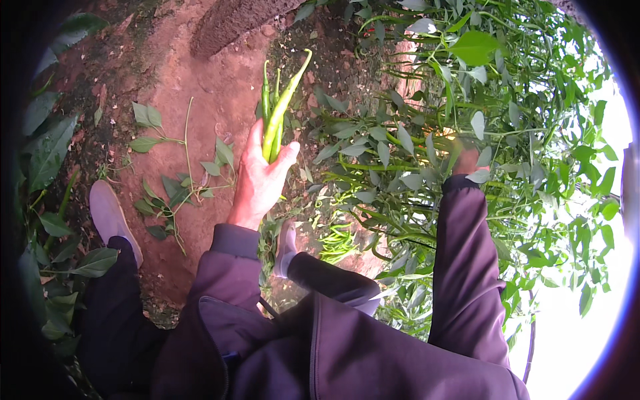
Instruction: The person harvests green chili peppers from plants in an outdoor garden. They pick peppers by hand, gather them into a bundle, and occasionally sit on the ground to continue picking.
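Note:
Several long green chili peppers point(277, 117) stick up out of my left hand point(262, 177), which is closed around their lower ends above the reddish soil. My right hand point(467, 157) reaches into the leafy pepper plants point(400, 135) on the right. Leaves cover much of that hand, so its fingers and anything in them are hidden. Long green peppers point(395, 167) hang among the foliage just left of it. On the ground below the plants lies a heap of green peppers point(339, 244), between my two arms.
A broken leafy stem point(187, 192) lies on the bare soil path point(210, 120). More plants point(50, 150) line the left edge. My shoes point(112, 215) stand on the ground. At the top, a thick brown ridge or trunk-like form point(235, 22) crosses the path.

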Available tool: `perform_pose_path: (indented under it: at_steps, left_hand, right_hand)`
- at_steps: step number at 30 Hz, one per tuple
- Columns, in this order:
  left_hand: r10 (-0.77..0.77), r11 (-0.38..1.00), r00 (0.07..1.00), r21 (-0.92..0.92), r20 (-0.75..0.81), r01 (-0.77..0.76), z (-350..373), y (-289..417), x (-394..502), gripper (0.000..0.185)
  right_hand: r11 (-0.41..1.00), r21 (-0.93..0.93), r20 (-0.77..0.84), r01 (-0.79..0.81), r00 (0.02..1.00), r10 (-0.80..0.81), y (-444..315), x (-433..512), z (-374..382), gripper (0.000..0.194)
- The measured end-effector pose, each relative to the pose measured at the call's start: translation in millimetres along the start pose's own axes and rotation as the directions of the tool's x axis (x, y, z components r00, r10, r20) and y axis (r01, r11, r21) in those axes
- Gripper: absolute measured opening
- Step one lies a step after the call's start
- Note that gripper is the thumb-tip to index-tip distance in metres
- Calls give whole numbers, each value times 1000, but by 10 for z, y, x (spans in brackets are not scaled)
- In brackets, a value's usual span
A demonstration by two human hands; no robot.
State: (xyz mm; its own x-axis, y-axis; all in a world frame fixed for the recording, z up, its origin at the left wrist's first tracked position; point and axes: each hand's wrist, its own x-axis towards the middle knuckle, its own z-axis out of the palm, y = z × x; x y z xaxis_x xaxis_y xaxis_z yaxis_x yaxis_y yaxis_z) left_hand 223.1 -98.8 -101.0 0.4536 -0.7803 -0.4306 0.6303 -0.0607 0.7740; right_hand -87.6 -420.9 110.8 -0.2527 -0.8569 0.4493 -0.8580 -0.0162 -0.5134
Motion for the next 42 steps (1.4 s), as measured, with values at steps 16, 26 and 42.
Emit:
perform_pose_path:
  at_steps: [16, 26, 42]
  left_hand:
    - [-22, 1000, 1000, 3, 4, 22, 37, -45, -102, 67]
    - [39, 998, 999, 41, -15, -38, 17, -117, -108, 60]
    - [17, 999, 1000, 28, -13, -16, 14, -97, -68, 58]
  right_hand:
    - [889, 312, 184, -335, 939, 289, -171, -58, 397, 21]
    - [892, -426, 36, 155, 987, -155, -447, -417, 390, 27]
    - [917, 206, -53, -342, 932, 360, -528, -365, 440, 24]
